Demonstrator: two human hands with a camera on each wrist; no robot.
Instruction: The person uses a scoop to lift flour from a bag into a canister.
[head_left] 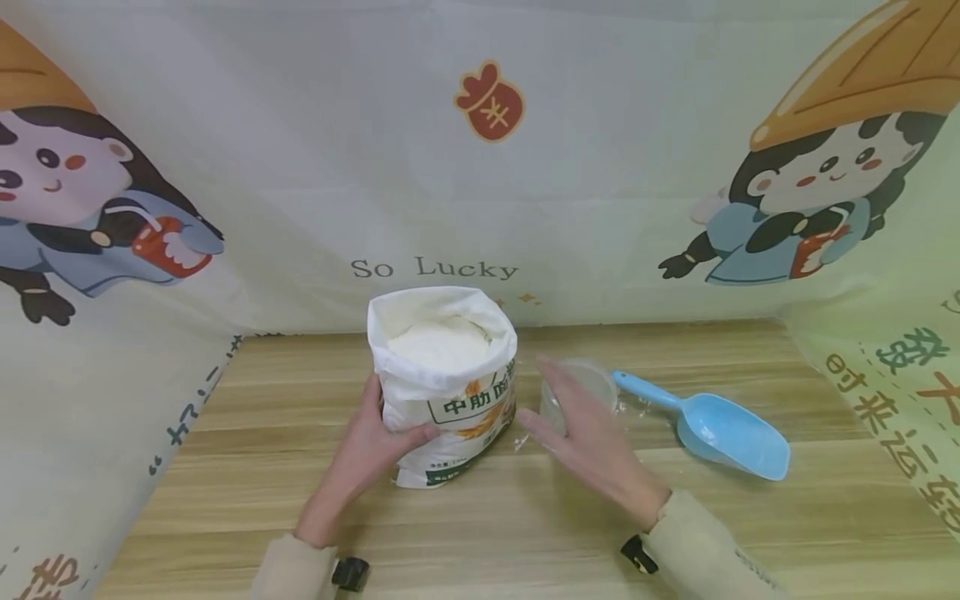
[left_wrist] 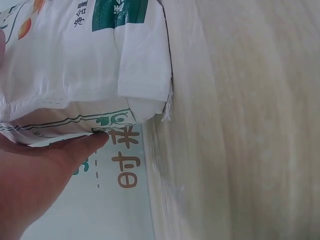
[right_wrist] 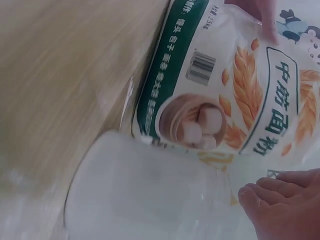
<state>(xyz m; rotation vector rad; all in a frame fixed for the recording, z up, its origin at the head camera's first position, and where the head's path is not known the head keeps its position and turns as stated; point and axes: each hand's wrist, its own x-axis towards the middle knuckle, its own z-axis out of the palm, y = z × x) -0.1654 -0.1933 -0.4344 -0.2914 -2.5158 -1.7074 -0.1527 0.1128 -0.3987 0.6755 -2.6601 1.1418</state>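
Note:
An open white flour bag (head_left: 457,404) stands upright with its top edge folded outward, and white flour (head_left: 442,343) shows inside. My left hand (head_left: 375,442) grips the bag's left side, the thumb across its front. To the right of the bag, my right hand (head_left: 585,437) hovers with extended fingers and holds nothing. Partly hidden behind that hand is a translucent round container (head_left: 600,383); the right wrist view shows its whitish wall (right_wrist: 135,185) close beside the bag. Right of the container lies a blue scoop (head_left: 727,429), its handle pointing toward the container.
Spilled flour (head_left: 641,404) dusts the wooden table (head_left: 262,433) around the container and scoop. A printed cloth (head_left: 300,167) with cartoon figures hangs behind and along both sides of the table.

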